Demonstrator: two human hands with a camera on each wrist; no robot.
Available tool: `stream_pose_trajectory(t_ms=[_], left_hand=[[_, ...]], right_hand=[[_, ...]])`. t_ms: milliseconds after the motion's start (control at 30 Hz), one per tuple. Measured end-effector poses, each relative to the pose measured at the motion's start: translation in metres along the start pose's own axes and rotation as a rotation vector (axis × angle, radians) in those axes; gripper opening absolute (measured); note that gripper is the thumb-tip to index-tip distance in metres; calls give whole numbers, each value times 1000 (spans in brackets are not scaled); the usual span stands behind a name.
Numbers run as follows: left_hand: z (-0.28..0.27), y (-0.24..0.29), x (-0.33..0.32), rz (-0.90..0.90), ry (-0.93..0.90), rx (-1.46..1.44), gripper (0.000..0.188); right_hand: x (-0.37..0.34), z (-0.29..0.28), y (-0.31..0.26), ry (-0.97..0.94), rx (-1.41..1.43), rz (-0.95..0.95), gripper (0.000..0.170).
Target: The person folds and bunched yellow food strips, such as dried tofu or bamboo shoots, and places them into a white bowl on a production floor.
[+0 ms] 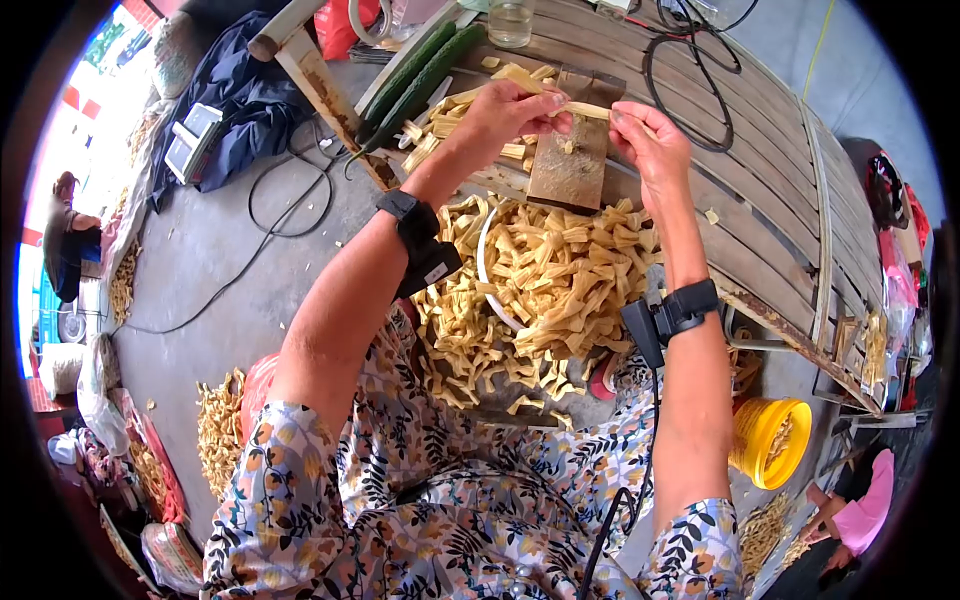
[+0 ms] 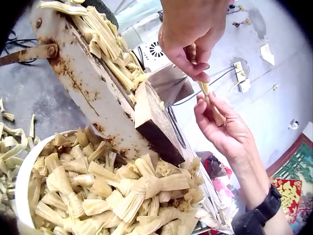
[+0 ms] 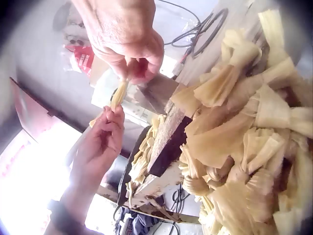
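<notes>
A pale yellow folded strip (image 1: 588, 110) is stretched between the two hands above a wooden block (image 1: 568, 170). My left hand (image 1: 508, 118) pinches one end between thumb and fingers, and my right hand (image 1: 652, 145) pinches the other end. In the left wrist view the strip (image 2: 205, 88) runs from the left hand (image 2: 192, 39) down to the right hand (image 2: 227, 128). The right wrist view shows the strip (image 3: 118, 95) between the right hand (image 3: 128, 46) and left hand (image 3: 100, 142). Below, a white-rimmed container (image 1: 486, 262) holds many knotted yellow pieces (image 1: 570, 270).
Loose yellow strips (image 1: 440, 125) lie on the slatted table (image 1: 760, 180) left of the block, beside two cucumbers (image 1: 415, 80). A glass (image 1: 510, 24) and black cable (image 1: 655, 70) are at the far side. A yellow bucket (image 1: 750, 440) stands at the lower right.
</notes>
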State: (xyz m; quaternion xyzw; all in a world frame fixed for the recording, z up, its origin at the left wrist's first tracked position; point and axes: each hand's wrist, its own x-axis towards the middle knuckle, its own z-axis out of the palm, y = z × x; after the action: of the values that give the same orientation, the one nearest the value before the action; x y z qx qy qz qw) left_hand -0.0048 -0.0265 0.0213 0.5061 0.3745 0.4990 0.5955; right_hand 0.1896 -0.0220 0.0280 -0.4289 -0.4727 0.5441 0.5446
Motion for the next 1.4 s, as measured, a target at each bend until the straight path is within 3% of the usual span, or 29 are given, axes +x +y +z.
stream_pose_trajectory(t_ms=[567,667,767,867,900,1000,1100,1233,1400], left_hand=[[-4,-30,32,51,58,-18,23],[-2,-35,31,74,79,11,19],[-4,-41,26,22,166,156,19],[-6,-24,17,44,114,-97,23],[-7,-18,13,-30,91,-74,29],[-6,-9,2,-27,-108,-356,28],[-4,-14,-5,-79,-2,-398,28],[2,-9,-14,-40,-29,-202,21],[14,-13,-11,-29,67,-199,18]], right_hand=[[33,-3,38,101,43,-18,15],[38,-5,48,83,-149,-105,14],[33,-25,58,237,-786,-154,13],[13,-15,30,137,-25,16,15],[12,-17,23,104,-6,69,23],[-2,-16,2,-64,281,190,32],[-12,-14,-2,-153,383,227,39],[-24,-9,-8,-197,413,233,41],[-25,4,-4,-187,252,145,28]])
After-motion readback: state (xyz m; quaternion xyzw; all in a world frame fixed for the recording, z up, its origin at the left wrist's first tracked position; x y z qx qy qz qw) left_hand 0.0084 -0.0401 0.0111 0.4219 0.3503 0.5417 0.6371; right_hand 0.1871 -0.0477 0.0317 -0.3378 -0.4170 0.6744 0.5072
